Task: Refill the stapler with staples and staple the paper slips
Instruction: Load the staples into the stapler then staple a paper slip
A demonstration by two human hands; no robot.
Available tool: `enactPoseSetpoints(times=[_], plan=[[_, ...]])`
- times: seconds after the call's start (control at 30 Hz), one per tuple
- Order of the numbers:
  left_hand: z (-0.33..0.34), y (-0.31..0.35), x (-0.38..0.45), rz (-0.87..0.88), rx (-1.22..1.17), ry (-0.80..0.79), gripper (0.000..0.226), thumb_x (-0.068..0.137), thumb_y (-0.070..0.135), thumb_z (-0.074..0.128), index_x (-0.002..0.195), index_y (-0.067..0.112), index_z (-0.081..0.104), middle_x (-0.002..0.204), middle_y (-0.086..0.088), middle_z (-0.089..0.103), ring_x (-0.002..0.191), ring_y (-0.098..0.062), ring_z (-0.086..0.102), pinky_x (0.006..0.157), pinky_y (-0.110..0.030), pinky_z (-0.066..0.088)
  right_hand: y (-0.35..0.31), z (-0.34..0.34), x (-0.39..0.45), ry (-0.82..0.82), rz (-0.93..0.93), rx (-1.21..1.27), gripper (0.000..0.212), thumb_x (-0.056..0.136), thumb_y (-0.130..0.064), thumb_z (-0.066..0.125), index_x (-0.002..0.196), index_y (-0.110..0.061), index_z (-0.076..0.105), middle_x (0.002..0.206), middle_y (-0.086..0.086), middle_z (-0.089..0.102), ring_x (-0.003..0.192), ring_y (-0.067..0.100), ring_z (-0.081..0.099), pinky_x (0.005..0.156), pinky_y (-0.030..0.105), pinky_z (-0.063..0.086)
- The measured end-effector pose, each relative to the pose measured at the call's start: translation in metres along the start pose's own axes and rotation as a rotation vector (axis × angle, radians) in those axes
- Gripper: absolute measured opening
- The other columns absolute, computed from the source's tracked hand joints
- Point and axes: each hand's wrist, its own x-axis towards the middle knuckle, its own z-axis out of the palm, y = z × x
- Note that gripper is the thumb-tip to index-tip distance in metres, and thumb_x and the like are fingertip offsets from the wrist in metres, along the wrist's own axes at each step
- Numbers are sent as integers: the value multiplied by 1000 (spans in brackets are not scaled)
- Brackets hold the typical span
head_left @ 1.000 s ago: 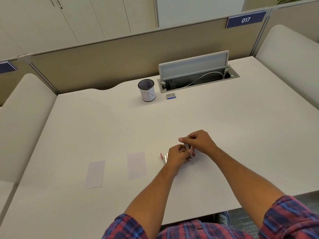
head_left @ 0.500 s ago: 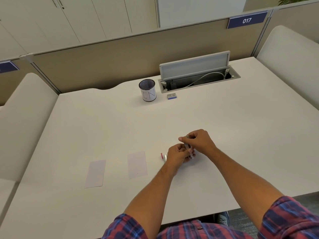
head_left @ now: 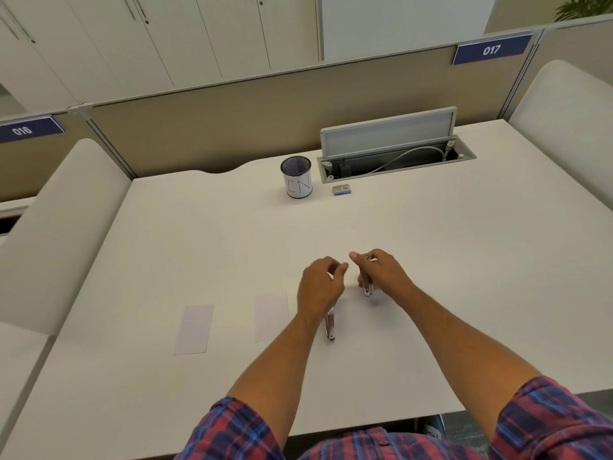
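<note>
My right hand (head_left: 381,272) grips a slim silver stapler part (head_left: 366,287), whose lower end points down at the desk. My left hand (head_left: 320,287) is just left of it, with the fingers curled and the thumb meeting the fingertips. A second silver stapler piece (head_left: 330,327) sticks out below its palm beside the wrist. Whether something small sits between the left fingertips is unclear. Two pale paper slips (head_left: 194,328) (head_left: 271,315) lie flat to the left of my hands. A small staple box (head_left: 341,189) lies far back on the desk.
A mesh pen cup (head_left: 296,176) stands at the back, next to an open cable tray (head_left: 394,161) with its lid raised. Beige partition panels border the white desk (head_left: 464,277) at the back and on both sides.
My hands, which were together over the stapler, have drawn apart. Each now has a silver piece, and the left one has shifted left and nearer to me.
</note>
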Motion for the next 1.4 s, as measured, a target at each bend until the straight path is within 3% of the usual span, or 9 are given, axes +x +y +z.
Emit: enactPoseSetpoints(times=[0.07,0.17,0.3,0.5,0.77,1.0,1.17,1.3,1.4], plan=[[-15,-8,7,38,176,14,8,88,24,59,88,20,66,88,6,66,82,-16,62,79,-35,50,-3,3,1,-4,-4,-37,55,82,-71,66,94,-18,57,66,1,69,61,16,71,54,32,50],[-45,-21,14,-7,520,-134,31,72,19,56,102,22,63,103,2,63,96,-23,60,92,-39,44,-3,7,3,-44,-10,-81,49,84,-69,65,80,-24,46,66,-6,54,55,16,58,56,31,45],[-83,-45,11,51,778,-349,39,70,18,59,109,20,56,111,-1,54,105,-26,53,93,-37,39,0,11,6,-77,22,-144,49,86,-65,65,84,-21,44,75,-7,47,65,15,44,64,32,39],[-109,-53,7,-36,879,-540,47,72,15,65,116,24,48,118,1,48,105,-24,50,79,-32,42,3,14,6,-85,49,-161,53,85,-66,67,97,-16,52,83,-5,52,71,15,46,69,32,39],[-108,-54,5,-14,877,-481,44,77,12,71,117,19,54,114,-1,62,104,-25,59,82,-33,46,0,19,-2,-123,44,-170,51,80,-65,73,89,-19,52,81,-5,51,70,15,46,67,32,38],[-101,-55,8,-126,579,-443,34,77,11,68,109,23,62,101,2,65,94,-21,62,72,-28,48,-10,30,-10,-158,-46,-141,40,75,-45,86,88,-18,60,84,-6,58,73,14,52,68,28,40],[-88,-32,15,-88,223,-368,45,67,16,87,106,22,67,96,-4,66,87,-18,62,61,-21,45,-33,40,-13,-219,-64,-119,32,82,-36,81,91,-8,69,69,-2,58,58,14,50,50,25,40],[-77,-13,20,-54,31,-363,66,60,23,92,119,30,62,111,0,67,96,-17,63,70,-25,51,-47,43,-12,-204,-38,-114,34,83,-37,80,74,-10,61,63,0,49,55,14,44,47,24,37],[-73,-3,23,-52,-97,-387,81,57,24,93,128,34,56,106,-7,69,101,-20,64,80,-31,54,-49,39,-11,-196,10,-91,42,81,-33,82,63,-19,46,55,-5,41,51,14,40,46,24,34]])
